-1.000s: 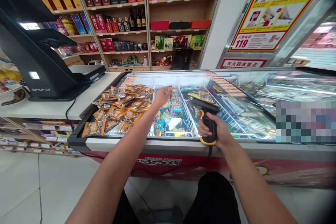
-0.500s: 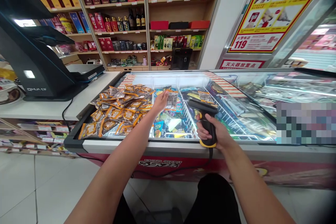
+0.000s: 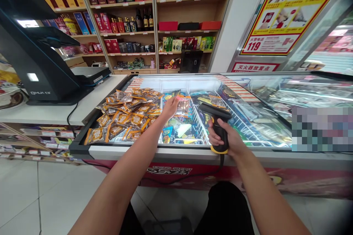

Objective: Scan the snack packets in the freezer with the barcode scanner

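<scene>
My left hand (image 3: 170,107) pinches the edge of a small clear snack packet (image 3: 183,106) with orange ends, held over the freezer's glass top. A small pinkish-red glow shows on the packet beside my thumb. Fingers wrapped round its black grip, my right hand (image 3: 224,136) holds a barcode scanner (image 3: 216,111) with a yellow base; its head points toward the packet. A heap of similar orange-ended packets (image 3: 129,117) lies on the glass to the left of my left hand.
Beneath the glass, the chest freezer (image 3: 116,153) holds wire baskets of frozen goods. The scanner's cable (image 3: 176,182) hangs along its front. A weighing scale (image 3: 89,73) stands on the white counter (image 3: 63,112) at left. Shelves of boxes (image 3: 121,33) line the back.
A pinkish-red glow now shows on the packet near my left thumb. Both hands keep their grips, and the whole view has shifted very slightly.
</scene>
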`<state>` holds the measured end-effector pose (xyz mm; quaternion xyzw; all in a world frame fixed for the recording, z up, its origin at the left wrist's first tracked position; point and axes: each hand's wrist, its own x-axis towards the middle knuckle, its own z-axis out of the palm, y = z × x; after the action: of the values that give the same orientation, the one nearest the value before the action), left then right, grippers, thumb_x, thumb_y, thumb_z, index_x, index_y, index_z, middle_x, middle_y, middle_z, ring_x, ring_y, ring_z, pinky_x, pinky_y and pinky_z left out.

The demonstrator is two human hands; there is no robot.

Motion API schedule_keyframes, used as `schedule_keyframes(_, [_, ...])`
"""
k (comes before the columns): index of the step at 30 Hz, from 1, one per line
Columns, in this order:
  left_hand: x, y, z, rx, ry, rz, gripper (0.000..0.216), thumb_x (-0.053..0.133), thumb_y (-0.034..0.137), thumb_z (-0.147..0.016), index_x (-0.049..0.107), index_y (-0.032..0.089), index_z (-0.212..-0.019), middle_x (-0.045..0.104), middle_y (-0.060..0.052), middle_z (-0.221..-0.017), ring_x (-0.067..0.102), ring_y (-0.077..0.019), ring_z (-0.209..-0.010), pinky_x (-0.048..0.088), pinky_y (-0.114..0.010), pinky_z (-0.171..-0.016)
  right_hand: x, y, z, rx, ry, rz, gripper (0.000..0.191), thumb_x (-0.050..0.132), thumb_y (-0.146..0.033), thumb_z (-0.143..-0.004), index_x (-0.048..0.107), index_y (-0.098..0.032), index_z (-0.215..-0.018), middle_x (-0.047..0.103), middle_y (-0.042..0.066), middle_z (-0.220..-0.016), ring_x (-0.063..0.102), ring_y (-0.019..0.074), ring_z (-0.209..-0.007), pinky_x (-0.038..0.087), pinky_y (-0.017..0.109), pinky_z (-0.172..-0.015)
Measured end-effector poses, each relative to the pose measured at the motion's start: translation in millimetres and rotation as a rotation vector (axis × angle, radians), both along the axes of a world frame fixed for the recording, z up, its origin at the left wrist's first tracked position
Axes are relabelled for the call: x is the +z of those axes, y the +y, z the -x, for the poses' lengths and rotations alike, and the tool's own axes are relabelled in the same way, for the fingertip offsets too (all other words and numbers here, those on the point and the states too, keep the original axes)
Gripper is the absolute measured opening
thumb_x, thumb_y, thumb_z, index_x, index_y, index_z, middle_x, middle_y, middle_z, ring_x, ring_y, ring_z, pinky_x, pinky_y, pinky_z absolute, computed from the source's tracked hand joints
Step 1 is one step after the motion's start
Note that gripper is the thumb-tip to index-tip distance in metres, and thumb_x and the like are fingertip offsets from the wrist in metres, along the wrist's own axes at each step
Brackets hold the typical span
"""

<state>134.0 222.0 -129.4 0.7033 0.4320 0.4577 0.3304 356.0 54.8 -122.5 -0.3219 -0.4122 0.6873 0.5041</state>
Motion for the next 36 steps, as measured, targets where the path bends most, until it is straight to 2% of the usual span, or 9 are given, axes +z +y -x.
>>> schedule_keyframes(4, [1.2, -0.1, -2.8, 0.167, -0.070, -0.024, 0.038, 0.038, 0.045, -0.111, 0.047, 0.023, -0.081, 0.056, -0.002, -0.081, 0.057, -0.0192, -0.081, 0.044, -0.029, -0.079, 4.6, 7.9, 1.5, -0.020, -0.006, -0.021, 0.041, 0.078, -0.058, -0.087, 0.058, -0.022, -0.090, 0.045, -0.007, -0.053, 0.026, 0.0062, -0.039, 0.029, 0.021, -0.041])
schedule_keyframes(9, [1.6, 1.8, -1.5, 0.378, -0.119, 0.081, 0.036, 0.028, 0.043, -0.113, 0.039, 0.025, -0.084, 0.057, -0.004, -0.088, 0.058, -0.0194, -0.087, 0.043, -0.030, -0.082, 22.2, 34.6, 17.1, 0.008, -0.042, -0.072, 0.041, 0.081, -0.056, -0.086, 0.059, -0.022, -0.090, 0.048, -0.005, -0.053, 0.032, 0.0069, -0.040, 0.030, 0.021, -0.042])
schedule_keyframes(13, [1.5, 2.6, -1.5, 0.305, -0.188, 0.235, 0.025, 0.036, 0.044, -0.111, 0.041, 0.026, -0.095, 0.059, -0.004, -0.097, 0.061, -0.0183, -0.089, 0.047, -0.029, -0.079, 31.9, 53.1, 31.9, 0.038, -0.047, -0.065, 0.043, 0.083, -0.056, -0.084, 0.058, -0.021, -0.091, 0.049, -0.006, -0.053, 0.033, 0.0061, -0.040, 0.031, 0.020, -0.042])
schedule_keyframes(15, [1.6, 2.9, -4.0, 0.248, -0.203, 0.249, 0.016, 0.054, 0.033, -0.104, 0.040, 0.025, -0.103, 0.061, -0.002, -0.100, 0.063, -0.0166, -0.087, 0.048, -0.027, -0.076, 30.9, 56.7, 36.2, 0.040, -0.049, -0.058, 0.044, 0.081, -0.057, -0.084, 0.058, -0.021, -0.092, 0.049, -0.006, -0.053, 0.032, 0.0061, -0.040, 0.032, 0.020, -0.042])
schedule_keyframes(17, [1.3, 3.3, -7.1, 0.178, -0.209, 0.225, 0.027, 0.062, 0.019, -0.095, 0.040, 0.025, -0.110, 0.064, -0.002, -0.103, 0.064, -0.0150, -0.086, 0.048, -0.026, -0.076, 27.5, 56.2, 38.2, 0.031, -0.051, -0.055, 0.044, 0.080, -0.058, -0.085, 0.057, -0.022, -0.092, 0.048, -0.007, -0.053, 0.033, 0.0065, -0.040, 0.033, 0.021, -0.043])
schedule_keyframes(23, [-3.4, 6.8, -10.8, 0.052, -0.222, 0.092, 0.024, 0.060, 0.009, -0.089, 0.050, 0.021, -0.107, 0.070, -0.006, -0.111, 0.067, -0.0163, -0.101, 0.049, -0.028, -0.091, 27.5, 44.0, 39.3, -0.036, -0.123, -0.088, 0.044, 0.081, -0.058, -0.085, 0.058, -0.021, -0.092, 0.051, -0.005, -0.054, 0.038, 0.0075, -0.042, 0.033, 0.021, -0.044])
schedule_keyframes(27, [-9.4, 12.8, -10.9, 0.037, -0.257, 0.052, 0.024, 0.063, 0.008, -0.086, 0.053, 0.021, -0.103, 0.071, -0.005, -0.104, 0.068, -0.0186, -0.097, 0.050, -0.031, -0.091, 36.5, 41.1, 40.4, -0.093, -0.228, -0.104, 0.047, 0.083, -0.059, -0.084, 0.058, -0.021, -0.088, 0.053, -0.004, -0.056, 0.041, 0.0080, -0.044, 0.034, 0.022, -0.044])
schedule_keyframes(32, [-15.2, 22.6, -13.7, 0.057, -0.370, 0.091, 0.032, 0.064, 0.003, -0.080, 0.055, 0.020, -0.104, 0.072, -0.007, -0.105, 0.069, -0.0212, -0.100, 0.050, -0.035, -0.095, 41.8, 40.3, 45.0, -0.146, -0.333, -0.089, 0.051, 0.084, -0.064, -0.081, 0.057, -0.021, -0.087, 0.053, -0.004, -0.056, 0.043, 0.0092, -0.045, 0.034, 0.023, -0.044])
schedule_keyframes(36, [-14.3, 24.8, -14.7, 0.043, -0.430, 0.145, 0.030, 0.062, 0.004, -0.084, 0.055, 0.020, -0.110, 0.074, -0.008, -0.110, 0.071, -0.0215, -0.104, 0.050, -0.035, -0.097, 44.9, 40.0, 43.0, -0.133, -0.263, -0.074, 0.046, 0.084, -0.059, -0.082, 0.059, -0.021, -0.090, 0.054, -0.004, -0.056, 0.043, 0.0090, -0.044, 0.034, 0.022, -0.044])
